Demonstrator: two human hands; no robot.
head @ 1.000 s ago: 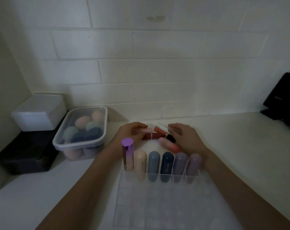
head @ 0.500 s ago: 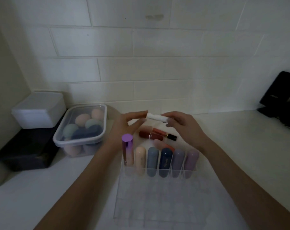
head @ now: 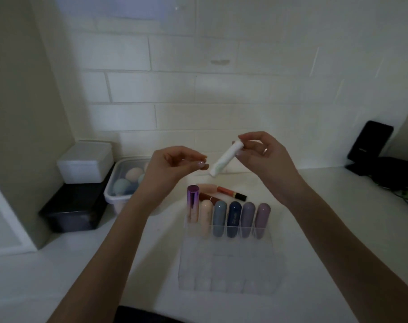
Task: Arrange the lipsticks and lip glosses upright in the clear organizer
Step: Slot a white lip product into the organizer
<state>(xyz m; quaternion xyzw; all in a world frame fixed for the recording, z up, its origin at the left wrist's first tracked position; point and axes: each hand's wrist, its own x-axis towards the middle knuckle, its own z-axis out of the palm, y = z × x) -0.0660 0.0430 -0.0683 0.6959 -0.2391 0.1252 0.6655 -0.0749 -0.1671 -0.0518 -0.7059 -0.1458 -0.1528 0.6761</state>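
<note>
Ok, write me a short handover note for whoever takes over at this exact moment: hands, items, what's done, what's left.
Right hand pinches the white tube by its top end, tilted, above the counter. Left hand holds nothing, fingertips near the tube's lower end.
Done: six sticks stand upright in the far row of the clear organizer, from the purple metallic lipstick to the mauve one.
Left: slot the white tube, then the lip glosses lying behind the organizer.

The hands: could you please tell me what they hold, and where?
The right hand pinches the white tube at its upper end; the left hand holds nothing.
</note>
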